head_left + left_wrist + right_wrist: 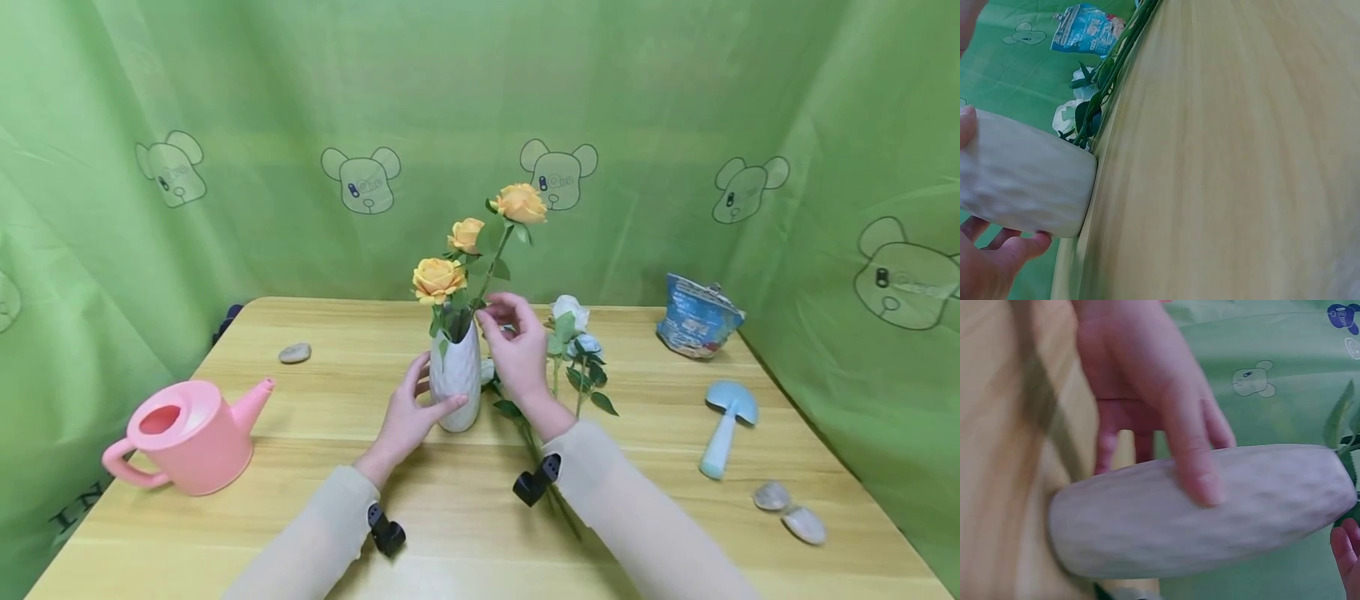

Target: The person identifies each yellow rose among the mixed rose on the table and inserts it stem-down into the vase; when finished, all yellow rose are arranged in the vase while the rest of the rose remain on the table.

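A white textured vase (455,379) stands upright on the table, with orange roses (438,279) rising from its mouth. My left hand (405,417) holds the vase low on its left side, the thumb across the front as the right wrist view shows. At the vase's mouth, my right hand (517,346) pinches the stem of the tallest orange rose (520,204), which leans right. Its lower stem end is hidden by the vase rim and fingers. White and pale blue roses (570,312) lie on the table behind and beneath the right forearm.
A pink watering can (198,437) stands at the left, with a grey stone (295,353) behind it. On the right are a blue packet (697,317), a light blue toy shovel (723,429) and two more stones (804,525). Green curtains (450,100) surround the table.
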`<state>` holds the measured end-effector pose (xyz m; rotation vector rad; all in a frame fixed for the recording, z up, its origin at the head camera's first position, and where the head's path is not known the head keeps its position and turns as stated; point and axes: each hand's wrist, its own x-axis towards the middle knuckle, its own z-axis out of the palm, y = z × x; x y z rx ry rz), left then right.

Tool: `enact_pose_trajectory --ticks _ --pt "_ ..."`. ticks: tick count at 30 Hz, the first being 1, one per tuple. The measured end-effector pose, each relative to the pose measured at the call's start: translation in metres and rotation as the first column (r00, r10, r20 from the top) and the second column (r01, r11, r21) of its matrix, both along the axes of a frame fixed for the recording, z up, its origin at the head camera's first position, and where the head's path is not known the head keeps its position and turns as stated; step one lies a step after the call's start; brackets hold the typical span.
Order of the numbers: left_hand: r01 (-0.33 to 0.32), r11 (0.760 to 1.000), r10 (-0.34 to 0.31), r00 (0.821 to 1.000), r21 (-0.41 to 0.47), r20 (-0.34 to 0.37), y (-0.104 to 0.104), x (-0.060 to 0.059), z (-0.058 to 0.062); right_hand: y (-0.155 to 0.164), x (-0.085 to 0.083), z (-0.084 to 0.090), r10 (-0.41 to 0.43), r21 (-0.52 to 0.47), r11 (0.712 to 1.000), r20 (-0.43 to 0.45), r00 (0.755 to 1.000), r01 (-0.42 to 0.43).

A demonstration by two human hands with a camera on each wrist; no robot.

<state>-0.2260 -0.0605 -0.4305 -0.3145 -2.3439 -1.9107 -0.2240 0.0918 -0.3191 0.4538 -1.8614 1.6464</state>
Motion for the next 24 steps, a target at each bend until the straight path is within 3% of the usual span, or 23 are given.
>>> enact_pose_trajectory --ticks 7,16,20,24 --pt "-0.006 1.000 0.006 1.000 0.006 -0.009 -0.001 -0.005 -0.011 0.013 0.005 -0.022 0.010 0.016 1.000 0.064 0.998 -0.011" --pt "-0.004 1.000 0.004 1.000 0.003 0.004 -0.001 -0.005 -0.011 0.055 -0.012 -0.068 0.028 -0.046 0.999 0.187 0.982 -0.019" --pt "-0.007 1.000 0.007 1.000 -0.002 0.010 -0.001 -0.005 -0.011 0.072 -0.012 -0.080 0.020 -0.061 0.998 0.269 0.963 -0.004" --pt "-0.009 1.000 0.009 1.000 -0.001 0.015 -0.001 -0.005 -0.010 0.083 -0.010 -0.088 0.031 -0.048 0.999 0.399 0.916 -0.013"
